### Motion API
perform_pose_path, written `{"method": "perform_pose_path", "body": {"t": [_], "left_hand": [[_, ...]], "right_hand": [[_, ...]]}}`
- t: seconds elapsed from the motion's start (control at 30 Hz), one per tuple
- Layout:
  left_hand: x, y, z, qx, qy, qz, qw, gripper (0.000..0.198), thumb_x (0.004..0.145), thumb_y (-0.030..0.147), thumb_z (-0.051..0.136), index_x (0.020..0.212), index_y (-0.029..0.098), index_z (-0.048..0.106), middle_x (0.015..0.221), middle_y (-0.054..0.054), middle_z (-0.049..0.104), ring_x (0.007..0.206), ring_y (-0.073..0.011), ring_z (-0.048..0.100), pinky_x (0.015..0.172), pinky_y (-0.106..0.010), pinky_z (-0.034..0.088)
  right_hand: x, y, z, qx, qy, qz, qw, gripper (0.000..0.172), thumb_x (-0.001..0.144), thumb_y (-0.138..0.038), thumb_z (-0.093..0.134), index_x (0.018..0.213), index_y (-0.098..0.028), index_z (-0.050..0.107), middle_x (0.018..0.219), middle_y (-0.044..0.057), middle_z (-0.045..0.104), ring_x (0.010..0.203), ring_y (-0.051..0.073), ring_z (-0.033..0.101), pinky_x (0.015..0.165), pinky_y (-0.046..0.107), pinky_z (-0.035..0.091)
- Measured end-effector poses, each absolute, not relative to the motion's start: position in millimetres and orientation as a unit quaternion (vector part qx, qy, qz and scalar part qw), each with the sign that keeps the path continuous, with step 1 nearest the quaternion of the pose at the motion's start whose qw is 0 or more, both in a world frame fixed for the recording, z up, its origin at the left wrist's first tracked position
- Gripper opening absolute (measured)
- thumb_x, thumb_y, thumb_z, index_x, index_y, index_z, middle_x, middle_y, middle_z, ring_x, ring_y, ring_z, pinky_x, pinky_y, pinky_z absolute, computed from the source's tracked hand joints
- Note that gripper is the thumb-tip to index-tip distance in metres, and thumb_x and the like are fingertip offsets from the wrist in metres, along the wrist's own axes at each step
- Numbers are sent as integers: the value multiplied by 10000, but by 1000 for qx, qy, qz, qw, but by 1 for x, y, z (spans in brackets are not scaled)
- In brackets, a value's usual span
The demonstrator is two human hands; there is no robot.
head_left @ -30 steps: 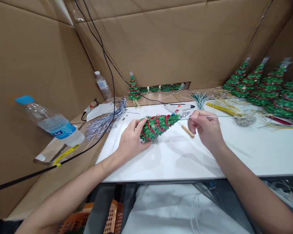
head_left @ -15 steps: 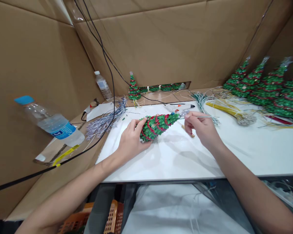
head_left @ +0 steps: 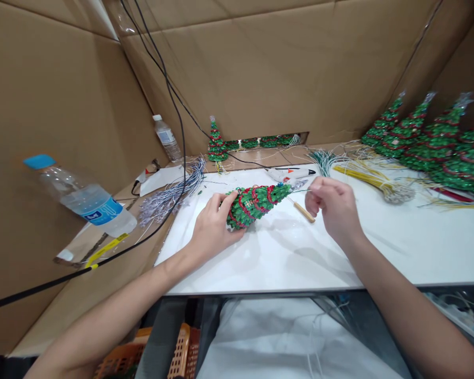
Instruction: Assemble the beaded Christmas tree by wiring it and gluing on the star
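My left hand (head_left: pixel 213 223) is wrapped round the base of a small green beaded Christmas tree (head_left: pixel 256 204) with red garlands. The tree lies tilted on its side, its clear tip pointing right. Near that tip, my right hand (head_left: pixel 335 205) pinches a thin dark green wire (head_left: pixel 302 190) that runs to the top of the tree. A wooden-handled awl (head_left: pixel 303 212) lies on the white board just below the tip. Behind the tree rests a white glue gun (head_left: pixel 288 173).
Bundles of green wires (head_left: pixel 324 162), yellow wires (head_left: pixel 363 179) and blue-white wires (head_left: pixel 181 184) surround the white board (head_left: pixel 398 252). Finished trees (head_left: pixel 442 137) stand at right, another tree (head_left: pixel 217 141) at the back. Bottles (head_left: pixel 92 202) stand left; a black cable (head_left: pixel 177 105) hangs across.
My right hand has moved a little to the right, away from the tip, with the wire in its fingers. More of the awl and the clear tip shows. My left hand stays put.
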State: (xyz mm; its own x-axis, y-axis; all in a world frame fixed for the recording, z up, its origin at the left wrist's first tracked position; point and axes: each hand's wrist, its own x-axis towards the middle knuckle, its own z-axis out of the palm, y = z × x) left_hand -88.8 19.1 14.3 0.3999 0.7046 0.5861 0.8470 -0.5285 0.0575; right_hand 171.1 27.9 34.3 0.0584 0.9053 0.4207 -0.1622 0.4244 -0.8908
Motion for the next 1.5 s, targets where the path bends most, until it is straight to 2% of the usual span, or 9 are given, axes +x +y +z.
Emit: {"method": "perform_pose_path", "body": {"t": [0.1,0.23,0.4,0.57,0.73,0.93,1.1,1.3,1.5], "left_hand": [[-89,19,15,-827,-471,-279,123,778,684,278,777,1372,159,433,1157,-114,559,1038,-284,597,838,-381,550],[-89,19,15,-824,-475,-284,121,762,700,300,760,1373,156,435,1141,-113,559,1014,-280,601,815,-380,552],[-89,20,14,-825,-476,-283,113,772,694,288,766,1377,150,433,1146,-113,555,1022,-276,599,829,-376,546],[-89,20,15,-818,-495,-275,102,803,677,308,790,1377,158,428,1132,-102,546,992,-273,607,803,-372,544],[-89,20,15,-821,-490,-277,95,789,689,303,778,1377,182,412,1143,-99,538,1015,-277,600,815,-373,538],[-89,20,15,-813,-501,-290,65,791,687,277,780,1377,195,402,1164,-93,521,1042,-278,586,825,-372,533],[-87,19,18,-812,-486,-321,-15,804,654,207,796,1358,229,410,1148,-69,502,1068,-265,567,892,-374,517],[-89,24,22,-824,-447,-337,-88,781,635,184,809,1327,208,448,1176,-73,522,1123,-264,552,958,-382,488],[-91,26,23,-824,-437,-347,-100,739,628,176,796,1292,196,473,1187,-79,539,1139,-269,550,971,-392,481]], "right_hand": [[172,28,34,-345,-540,396,658,300,809,-271,612,553,-187,481,441,-43,442,407,67,400,425,204,318],[169,28,37,-377,-590,436,566,327,800,-362,663,574,-177,517,461,-29,482,406,72,421,400,200,327],[168,27,38,-354,-569,439,599,325,805,-401,653,601,-177,534,474,-35,482,411,75,436,389,197,343],[167,26,39,-360,-605,441,557,397,798,-502,685,634,-160,566,484,-28,506,389,65,437,374,192,312],[168,26,40,-339,-602,436,577,423,768,-544,712,650,-160,579,478,-33,505,393,64,432,384,198,322],[167,27,37,-364,-614,413,566,420,769,-559,716,706,-164,586,489,-39,507,384,60,431,371,190,293],[165,26,38,-358,-622,393,575,437,793,-586,682,721,-163,601,531,-32,524,397,59,448,379,191,315],[165,26,39,-341,-624,398,579,388,841,-540,652,776,-160,607,601,-30,552,406,49,466,379,184,328],[165,25,36,-353,-598,334,637,305,831,-476,689,931,-195,620,717,-31,577,444,47,485,374,177,368]]}}
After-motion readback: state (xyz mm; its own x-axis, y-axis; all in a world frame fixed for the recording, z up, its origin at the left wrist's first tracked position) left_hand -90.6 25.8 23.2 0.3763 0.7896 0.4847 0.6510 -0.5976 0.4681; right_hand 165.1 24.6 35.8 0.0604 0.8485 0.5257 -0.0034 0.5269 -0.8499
